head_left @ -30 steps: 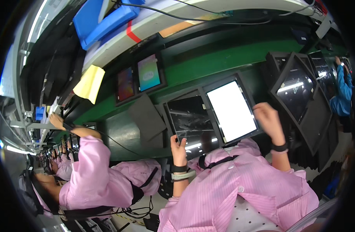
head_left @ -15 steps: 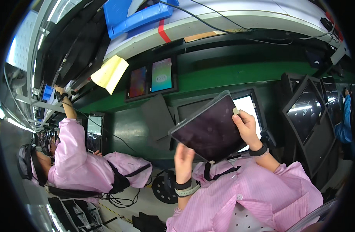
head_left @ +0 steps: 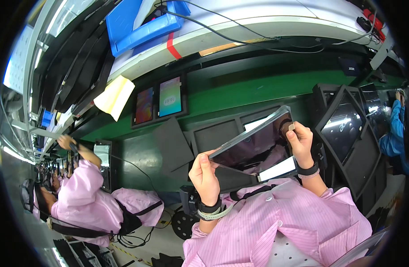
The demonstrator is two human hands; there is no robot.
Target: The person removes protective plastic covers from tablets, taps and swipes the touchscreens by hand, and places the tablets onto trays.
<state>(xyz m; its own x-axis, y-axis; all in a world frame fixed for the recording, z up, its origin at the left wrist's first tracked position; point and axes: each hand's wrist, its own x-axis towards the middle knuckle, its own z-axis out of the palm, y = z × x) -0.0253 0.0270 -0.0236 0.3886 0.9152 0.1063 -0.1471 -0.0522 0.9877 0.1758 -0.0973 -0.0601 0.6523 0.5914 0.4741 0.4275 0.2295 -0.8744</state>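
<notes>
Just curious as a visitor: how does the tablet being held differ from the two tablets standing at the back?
The held tablet has a dark, reflective screen; the two back tablets are lit with colourful pictures. The held tablet is tilted in the air, gripped by the left hand at its lower corner and the right hand at its upper edge; the back tablets stand upright against the green bench, untouched. All are flat, dark-framed rectangles.

Blue bin [head_left: 142,22] on shelf, two lit tablets [head_left: 162,100], yellow sheet [head_left: 114,95], pink-coated co-worker [head_left: 86,196]
</notes>
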